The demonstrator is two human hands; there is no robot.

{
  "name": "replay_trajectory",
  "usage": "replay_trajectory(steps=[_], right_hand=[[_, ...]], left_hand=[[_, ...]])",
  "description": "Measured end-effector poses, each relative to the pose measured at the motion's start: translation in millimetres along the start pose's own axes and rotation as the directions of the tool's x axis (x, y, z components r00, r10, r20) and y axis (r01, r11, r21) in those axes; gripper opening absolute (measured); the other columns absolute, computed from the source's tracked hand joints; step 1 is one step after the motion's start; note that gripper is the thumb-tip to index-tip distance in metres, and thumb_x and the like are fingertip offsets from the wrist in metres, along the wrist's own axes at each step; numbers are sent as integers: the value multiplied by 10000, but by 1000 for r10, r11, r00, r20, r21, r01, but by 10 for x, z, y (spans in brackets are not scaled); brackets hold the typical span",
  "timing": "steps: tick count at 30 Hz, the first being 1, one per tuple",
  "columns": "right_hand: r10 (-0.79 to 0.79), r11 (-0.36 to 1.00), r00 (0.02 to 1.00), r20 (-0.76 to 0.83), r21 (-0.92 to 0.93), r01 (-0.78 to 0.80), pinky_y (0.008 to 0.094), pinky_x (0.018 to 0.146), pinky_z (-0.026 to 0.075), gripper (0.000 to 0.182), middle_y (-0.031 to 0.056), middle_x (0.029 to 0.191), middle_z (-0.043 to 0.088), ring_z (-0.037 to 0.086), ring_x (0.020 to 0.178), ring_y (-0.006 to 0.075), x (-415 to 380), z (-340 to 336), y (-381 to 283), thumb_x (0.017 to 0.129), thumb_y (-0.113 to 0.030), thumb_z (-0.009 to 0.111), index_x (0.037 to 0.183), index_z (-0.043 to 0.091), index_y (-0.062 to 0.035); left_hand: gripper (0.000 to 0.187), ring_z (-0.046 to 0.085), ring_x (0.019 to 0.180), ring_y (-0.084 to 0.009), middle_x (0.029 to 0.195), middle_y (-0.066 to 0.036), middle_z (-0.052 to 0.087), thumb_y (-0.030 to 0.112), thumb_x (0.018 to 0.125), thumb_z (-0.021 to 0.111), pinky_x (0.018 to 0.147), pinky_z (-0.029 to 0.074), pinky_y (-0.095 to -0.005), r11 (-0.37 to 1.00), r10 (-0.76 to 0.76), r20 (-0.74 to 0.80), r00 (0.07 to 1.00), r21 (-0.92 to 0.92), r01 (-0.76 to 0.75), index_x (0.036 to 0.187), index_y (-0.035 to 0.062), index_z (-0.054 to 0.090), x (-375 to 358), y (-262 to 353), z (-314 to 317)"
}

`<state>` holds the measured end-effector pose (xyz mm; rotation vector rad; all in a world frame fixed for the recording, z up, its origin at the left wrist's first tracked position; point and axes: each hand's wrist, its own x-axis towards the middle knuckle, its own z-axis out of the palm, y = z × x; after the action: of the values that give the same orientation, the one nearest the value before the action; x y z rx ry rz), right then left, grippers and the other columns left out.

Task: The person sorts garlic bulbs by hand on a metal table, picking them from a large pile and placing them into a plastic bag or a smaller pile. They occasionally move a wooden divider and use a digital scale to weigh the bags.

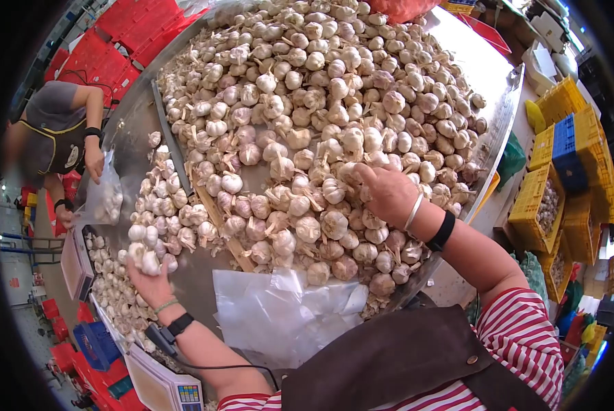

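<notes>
A large heap of garlic bulbs (307,137) covers the metal table. My left hand (153,286), palm up at the left, is closed around white garlic bulbs (151,263), beside a smaller pile of cleaner bulbs (160,205). Out over the right part of the heap, my right hand (390,195) has its fingers curled down on a garlic bulb (348,172); the fingertips are partly hidden. Clear plastic bags (286,315) lie flat at the table's near edge, between my arms.
A wooden strip (221,226) divides the heap from the smaller pile. Scales (160,380) stand at lower left, by more bulbs. Across the table, another person's hand (94,164) holds a plastic bag (106,192) with bulbs. Yellow crates (540,205) are stacked at right.
</notes>
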<state>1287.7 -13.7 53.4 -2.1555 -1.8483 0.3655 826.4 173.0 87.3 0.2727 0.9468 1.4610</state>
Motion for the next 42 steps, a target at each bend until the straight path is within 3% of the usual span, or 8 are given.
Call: replay_trajectory(steps=[4,10,14,18,22,26,34,42], right_hand=[[185,736,965,188,624,-263,341,802,555,563,94,1009,687,668,915,206,15,-378,222,797,-236,758,1275,534,-40],[160,-221,962,221,958,-183,308,741,586,394,132,1218,624,644,1052,198,553,-709,640,944,-384,583,1126,638,-39],[85,990,996,13,114,-86,384,827,561,341,139,1080,687,665,1008,267,1140,-373,571,856,-246,705,1111,646,-26],[-132,898,904,407,-336,283,444,826,522,226,149,908,658,639,936,339,1365,274,641,759,-165,652,965,682,-77],[-85,959,977,197,-251,134,457,764,515,207,166,852,654,635,880,368,1142,-44,221,695,-124,665,892,649,-63],[157,829,974,160,515,-219,313,756,520,443,88,973,672,635,864,192,868,-243,487,798,-153,666,1217,572,-46],[306,-278,939,160,958,-72,263,630,501,505,143,1186,621,602,862,163,-1082,-643,1384,1005,-420,482,1296,535,-10],[835,-448,533,136,731,514,337,690,564,431,152,980,631,614,826,250,-2636,-232,2165,949,-379,602,1121,562,14]], left_hand=[[450,541,1125,-223,1274,-126,526,151,913,667,916,490,-347,455,590,166,790,740,-495,1277,-48,492,106,-220,-97],[204,619,882,-220,956,-76,665,68,782,745,807,491,-339,128,28,853,521,513,-849,975,40,685,-986,-1645,639],[391,573,998,-294,1025,-109,627,191,742,747,876,427,-425,-8,-270,890,366,379,-926,1102,71,654,-1518,-2248,924],[412,546,991,-288,1022,-107,584,245,719,701,816,366,-470,-278,-421,786,453,364,-889,1112,145,625,-1503,-2473,877],[427,595,971,-274,1072,-89,603,176,720,736,820,459,-435,55,-275,850,450,481,-875,1124,102,621,-1430,-2251,867],[396,610,1009,-156,1103,-65,602,48,868,653,843,531,-308,823,-471,568,675,558,105,1243,58,527,-1419,-1958,633],[108,664,717,-207,872,-71,664,176,915,634,537,531,-334,902,-401,308,863,296,314,963,81,616,-1144,-1598,86],[222,623,808,-227,942,-76,617,287,944,610,563,533,-323,761,-513,559,651,-56,647,918,67,595,-1282,-1745,204]])
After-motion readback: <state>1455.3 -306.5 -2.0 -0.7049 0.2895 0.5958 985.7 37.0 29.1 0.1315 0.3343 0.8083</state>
